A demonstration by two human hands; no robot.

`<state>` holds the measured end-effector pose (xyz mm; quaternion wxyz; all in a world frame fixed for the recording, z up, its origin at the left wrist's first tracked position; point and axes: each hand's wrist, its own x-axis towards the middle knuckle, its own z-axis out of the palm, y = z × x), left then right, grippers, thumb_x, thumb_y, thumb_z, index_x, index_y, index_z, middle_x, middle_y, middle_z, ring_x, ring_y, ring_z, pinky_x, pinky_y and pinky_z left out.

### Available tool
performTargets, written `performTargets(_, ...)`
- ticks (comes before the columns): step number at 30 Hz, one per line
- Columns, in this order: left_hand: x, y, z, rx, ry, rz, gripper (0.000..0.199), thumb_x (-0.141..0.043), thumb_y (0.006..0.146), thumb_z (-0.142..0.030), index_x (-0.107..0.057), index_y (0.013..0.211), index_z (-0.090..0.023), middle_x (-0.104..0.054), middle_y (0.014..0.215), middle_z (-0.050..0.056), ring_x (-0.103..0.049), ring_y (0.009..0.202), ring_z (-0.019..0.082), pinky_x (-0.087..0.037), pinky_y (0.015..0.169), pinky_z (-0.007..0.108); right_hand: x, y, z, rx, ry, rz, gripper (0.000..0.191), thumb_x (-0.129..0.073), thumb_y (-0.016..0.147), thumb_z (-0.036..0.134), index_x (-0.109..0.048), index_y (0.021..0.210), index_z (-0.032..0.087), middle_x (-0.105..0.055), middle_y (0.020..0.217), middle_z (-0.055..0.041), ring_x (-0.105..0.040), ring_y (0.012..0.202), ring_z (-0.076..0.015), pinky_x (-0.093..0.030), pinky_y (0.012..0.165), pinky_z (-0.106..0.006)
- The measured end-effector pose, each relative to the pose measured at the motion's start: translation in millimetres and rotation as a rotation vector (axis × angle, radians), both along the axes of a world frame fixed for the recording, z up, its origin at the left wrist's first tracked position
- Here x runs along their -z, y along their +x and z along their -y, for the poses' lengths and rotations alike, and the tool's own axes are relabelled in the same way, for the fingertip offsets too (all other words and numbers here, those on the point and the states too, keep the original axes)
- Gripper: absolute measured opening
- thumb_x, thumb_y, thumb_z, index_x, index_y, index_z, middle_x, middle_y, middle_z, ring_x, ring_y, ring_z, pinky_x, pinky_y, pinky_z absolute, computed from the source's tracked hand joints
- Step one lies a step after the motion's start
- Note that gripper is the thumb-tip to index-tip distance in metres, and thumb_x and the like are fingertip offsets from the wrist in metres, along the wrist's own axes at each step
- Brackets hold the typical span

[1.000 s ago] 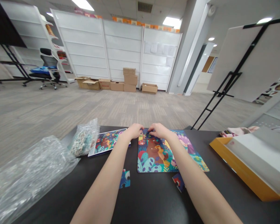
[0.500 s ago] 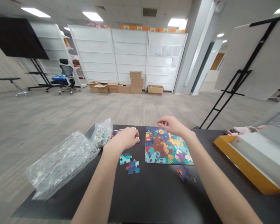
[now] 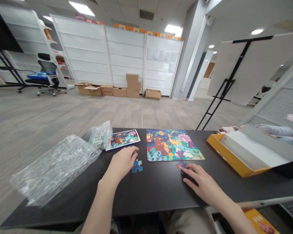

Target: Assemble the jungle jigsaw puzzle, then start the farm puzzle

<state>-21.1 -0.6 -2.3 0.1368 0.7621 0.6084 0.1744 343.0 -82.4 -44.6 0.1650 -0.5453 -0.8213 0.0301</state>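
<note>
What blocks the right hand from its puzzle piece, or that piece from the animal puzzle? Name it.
Nothing visible: the right hand has its fingertips at the puzzle piece, which lies just off the near edge of the animal puzzle.

Crinkled glossy clear plastic bag (image 3: 56,169); smooth, satin-black table (image 3: 158,191).

The single view comes from the person's head, above and behind the near edge of the black table (image 3: 158,191), facing forward and tilted down. It is close enough to take in the lap (image 3: 189,221) below that edge, with the left hand (image 3: 123,161) and right hand (image 3: 201,182) at near range. Wide in scope, it looks past the table's far edge to the carpeted floor (image 3: 127,112), white shelving units (image 3: 127,55) and ceiling vent (image 3: 146,14).
</note>
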Motion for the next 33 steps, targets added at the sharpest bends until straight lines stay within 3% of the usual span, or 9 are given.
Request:
performTargets(7, -2.1, -23, 2, -0.1, 0.083, 0.023, 0.028, -0.048, 0.098, -0.026, -0.066, 0.119, -0.024, -0.077, 0.111, 0.004, -0.072, 0.102, 0.022, -0.05, 0.08, 0.03, 11.1, 0, 6, 0.147, 0.04, -0.097, 0.02, -0.067, 0.088, 0.044, -0.076, 0.098, 0.029, -0.07, 0.118, -0.0092, -0.068, 0.107, -0.0297, -0.057, 0.094, -0.045)
performTargets(15, -10.4, -19, 10, -0.048, 0.099, 0.092, 0.025, -0.052, 0.096, -0.026, -0.066, 0.116, -0.025, -0.077, 0.103, 0.003, -0.072, 0.097, 0.02, -0.049, 0.076, 0.028, 14.5, -7, -2, 0.214, 0.06, -0.18, 0.026, -0.063, 0.086, 0.049, -0.069, 0.078, 0.025, -0.072, 0.104, -0.0092, -0.071, 0.095, -0.0272, -0.058, 0.086, -0.04)
performTargets(26, -10.5, -6, 15, 0.017, 0.058, 0.125, 0.024, -0.056, 0.095, -0.027, -0.066, 0.117, -0.026, -0.077, 0.105, 0.001, -0.071, 0.099, 0.02, -0.047, 0.08, 0.029, 10.3, -14, -4, 0.301, 0.062, -0.1, 0.026, -0.061, 0.086, 0.048, -0.063, 0.08, 0.023, -0.07, 0.088, -0.0076, -0.067, 0.082, -0.0259, -0.054, 0.074, -0.037)
performTargets(33, -10.7, -9, 16, 0.028, 0.027, 0.092, 0.025, -0.053, 0.096, -0.027, -0.066, 0.117, -0.024, -0.076, 0.108, 0.003, -0.071, 0.102, 0.021, -0.049, 0.082, 0.031, 1.0, -11, 2, 0.243, 0.065, -0.08, 0.022, -0.065, 0.085, 0.044, -0.065, 0.095, 0.025, -0.073, 0.097, -0.0058, -0.071, 0.086, -0.0248, -0.056, 0.072, -0.034)
